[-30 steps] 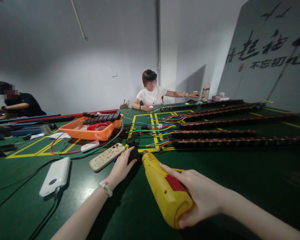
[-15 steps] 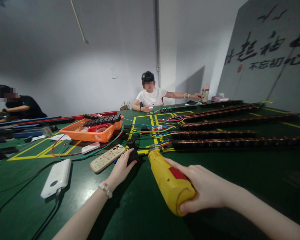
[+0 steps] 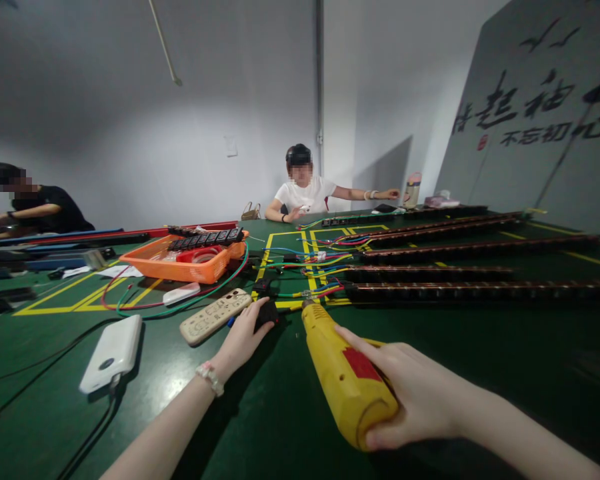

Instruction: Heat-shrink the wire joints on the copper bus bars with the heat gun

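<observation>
Yellow heat gun (image 3: 347, 380) gripped in the right hand (image 3: 415, 387), its nozzle near the coloured wires

In the head view, the heat gun is held over the part of the green surface (image 3: 505, 353) nearer the wearer, with its nozzle directed toward the far edge. The fingers of the right hand are clamped around its body and partly hidden by it. The coloured wires (image 3: 325, 291) are laid just beyond the nozzle; whether they are touched by it cannot be told for certain. A small black block (image 3: 267, 313) is pinched between the thumb and fingers of the left hand (image 3: 245, 330). A beige handset with buttons (image 3: 213, 319) is laid just beside that hand, and a white device (image 3: 111, 353) with a cable plugged in is placed further toward the left edge. Beyond them, toward the far edge, an orange basket (image 3: 193, 271) is loaded with black parts. Long black strips (image 3: 460, 291) are stretched toward the right edge. At the far edge a person in a white shirt (image 3: 305, 198) is seen, and a bottle (image 3: 413, 191) is stood near the far right corner.
</observation>
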The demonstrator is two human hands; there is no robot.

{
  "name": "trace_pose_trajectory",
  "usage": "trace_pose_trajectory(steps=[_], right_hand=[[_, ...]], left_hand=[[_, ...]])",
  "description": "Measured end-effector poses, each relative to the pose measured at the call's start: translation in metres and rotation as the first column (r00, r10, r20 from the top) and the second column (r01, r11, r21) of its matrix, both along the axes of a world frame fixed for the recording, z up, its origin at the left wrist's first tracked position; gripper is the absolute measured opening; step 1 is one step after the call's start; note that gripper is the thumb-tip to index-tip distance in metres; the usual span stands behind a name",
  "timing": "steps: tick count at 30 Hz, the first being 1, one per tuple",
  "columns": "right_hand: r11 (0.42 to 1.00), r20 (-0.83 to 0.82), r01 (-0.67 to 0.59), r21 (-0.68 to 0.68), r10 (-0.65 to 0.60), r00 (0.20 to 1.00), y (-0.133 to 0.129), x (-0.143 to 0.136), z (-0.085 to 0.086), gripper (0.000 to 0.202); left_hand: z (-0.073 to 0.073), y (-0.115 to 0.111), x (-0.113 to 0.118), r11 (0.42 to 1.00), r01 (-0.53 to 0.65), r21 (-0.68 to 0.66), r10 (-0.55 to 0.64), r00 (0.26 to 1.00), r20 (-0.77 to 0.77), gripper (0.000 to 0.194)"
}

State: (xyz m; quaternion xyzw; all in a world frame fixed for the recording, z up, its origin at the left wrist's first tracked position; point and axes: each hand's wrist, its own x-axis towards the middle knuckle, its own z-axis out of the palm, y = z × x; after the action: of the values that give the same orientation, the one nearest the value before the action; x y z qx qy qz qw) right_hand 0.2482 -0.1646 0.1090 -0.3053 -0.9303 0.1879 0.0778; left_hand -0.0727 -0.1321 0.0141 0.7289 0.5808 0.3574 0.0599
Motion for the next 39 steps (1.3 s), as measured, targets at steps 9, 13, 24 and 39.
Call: trace_pose_trajectory(steps=[9,13,24,39], right_hand=[[0.993,-0.032,-0.116,0.005,0.117,0.993,0.001,-0.022,-0.017,0.120],[0.989,-0.047,-0.149,0.015,0.150,0.988,0.003,-0.025,-0.021,0.121],[0.991,-0.031,-0.122,0.057,0.124,0.992,0.007,-0.008,-0.023,0.122],[0.996,-0.048,-0.063,0.064,0.066,0.997,0.002,0.016,-0.034,0.124]], left_hand=[[0.001,-0.001,0.001,1.000,0.004,0.004,-0.004,1.000,-0.003,0.048],[0.002,-0.001,0.002,1.000,0.010,0.003,-0.010,1.000,-0.002,0.048],[0.004,-0.008,0.003,1.000,0.008,-0.020,-0.007,1.000,0.009,0.048],[0.008,-0.016,-0.007,0.998,-0.058,0.005,0.058,0.991,-0.124,0.048]])
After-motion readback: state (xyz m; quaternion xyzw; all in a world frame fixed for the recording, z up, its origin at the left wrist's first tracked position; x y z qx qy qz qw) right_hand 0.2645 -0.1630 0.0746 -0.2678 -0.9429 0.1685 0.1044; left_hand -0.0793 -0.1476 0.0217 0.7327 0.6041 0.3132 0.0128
